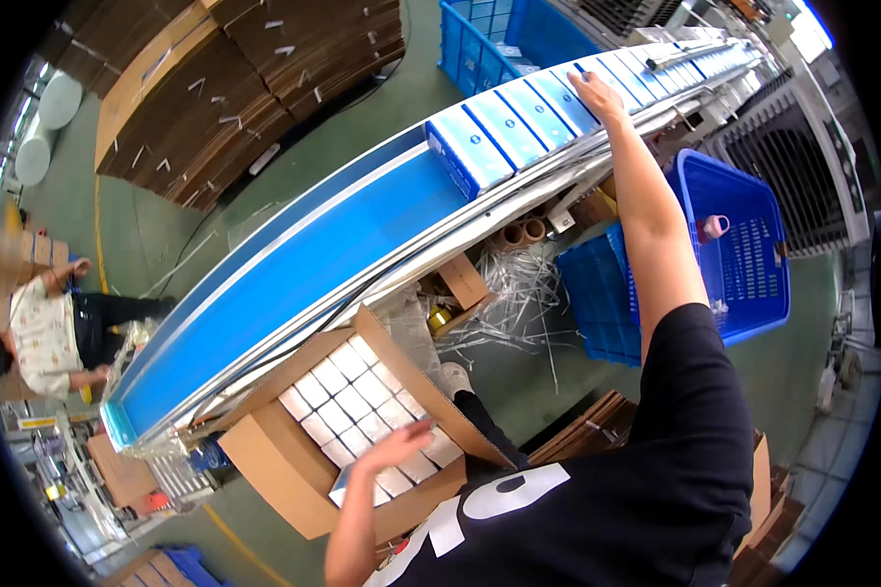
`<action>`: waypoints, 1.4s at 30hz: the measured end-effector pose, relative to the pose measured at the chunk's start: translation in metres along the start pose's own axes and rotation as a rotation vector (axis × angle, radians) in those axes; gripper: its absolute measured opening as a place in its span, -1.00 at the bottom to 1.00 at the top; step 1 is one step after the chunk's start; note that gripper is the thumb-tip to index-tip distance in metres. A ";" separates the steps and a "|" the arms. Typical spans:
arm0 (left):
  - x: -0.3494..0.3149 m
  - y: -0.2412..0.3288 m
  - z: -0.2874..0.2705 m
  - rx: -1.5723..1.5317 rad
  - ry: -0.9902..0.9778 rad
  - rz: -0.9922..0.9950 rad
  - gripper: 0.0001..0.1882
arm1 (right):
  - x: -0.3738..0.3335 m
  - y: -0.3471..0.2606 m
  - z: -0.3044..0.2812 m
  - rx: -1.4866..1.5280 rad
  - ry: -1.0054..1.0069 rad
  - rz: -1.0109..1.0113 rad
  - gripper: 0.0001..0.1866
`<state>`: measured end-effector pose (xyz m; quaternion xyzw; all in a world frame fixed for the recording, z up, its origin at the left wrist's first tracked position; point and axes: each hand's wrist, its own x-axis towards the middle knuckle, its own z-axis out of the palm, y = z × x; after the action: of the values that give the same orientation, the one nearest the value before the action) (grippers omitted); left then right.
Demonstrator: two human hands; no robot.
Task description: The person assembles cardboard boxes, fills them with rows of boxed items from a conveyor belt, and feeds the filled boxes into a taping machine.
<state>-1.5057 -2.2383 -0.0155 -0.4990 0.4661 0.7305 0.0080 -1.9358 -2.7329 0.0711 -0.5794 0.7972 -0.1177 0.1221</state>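
Observation:
My right arm stretches out over the conveyor belt (333,245). On its upper part stands a row of flat blue-and-white boxes (475,147), pressed side by side. My right hand (602,98) rests on top of this row, fingers apart, with no box lifted. Close to my body is an open cardboard carton (274,465) with its flaps folded out. Inside it, small white boxes (347,401) are packed in rows. Above their near part hovers my left hand (401,445), fingers stretched and holding nothing; whether it touches the boxes I cannot tell.
Blue plastic crates (734,264) stand right of the belt, and another blue crate (480,44) lies beyond it. Stacked flat cardboard (196,108) fills the far left. Loose white straps (519,293) litter the floor under the belt. A person (49,333) works by its left end.

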 end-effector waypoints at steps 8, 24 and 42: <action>-0.046 0.114 -0.204 -0.755 0.655 0.700 -0.46 | -0.115 -0.111 0.035 0.243 -0.642 -0.311 -0.02; -0.207 0.062 -0.187 -0.120 1.254 0.681 -0.41 | -0.378 -0.237 0.009 0.608 -0.271 -0.700 -0.17; -0.049 -0.256 -0.093 0.196 0.225 -0.154 -0.35 | -0.567 -0.195 0.278 -0.139 -1.199 -0.623 -0.20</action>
<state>-1.2914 -2.1354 -0.1579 -0.6088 0.4934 0.6183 0.0604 -1.4997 -2.2643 -0.0938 -0.7536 0.3931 0.2460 0.4659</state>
